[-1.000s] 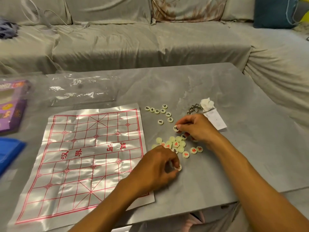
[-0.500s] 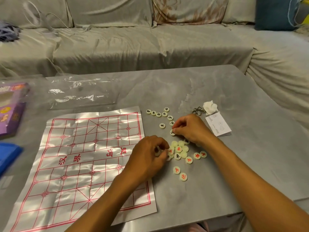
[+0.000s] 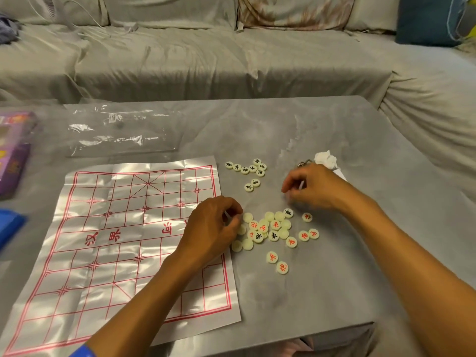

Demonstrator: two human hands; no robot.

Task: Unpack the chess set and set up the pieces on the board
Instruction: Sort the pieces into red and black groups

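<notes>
Beside left-hand fingers (image 3: 233, 222), pieces (image 3: 270, 229).

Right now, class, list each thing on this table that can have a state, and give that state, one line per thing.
Board sheet: unfolded, creased, flat, no pieces on it.
Black-marked group: face up, beside the board's far corner.
Mixed pile: unsorted, some face down.
Plastic bag: empty, lying flat.
Left hand: fingers curled at the pile's edge.
Right hand: fingers curled, pinching something white.
</notes>
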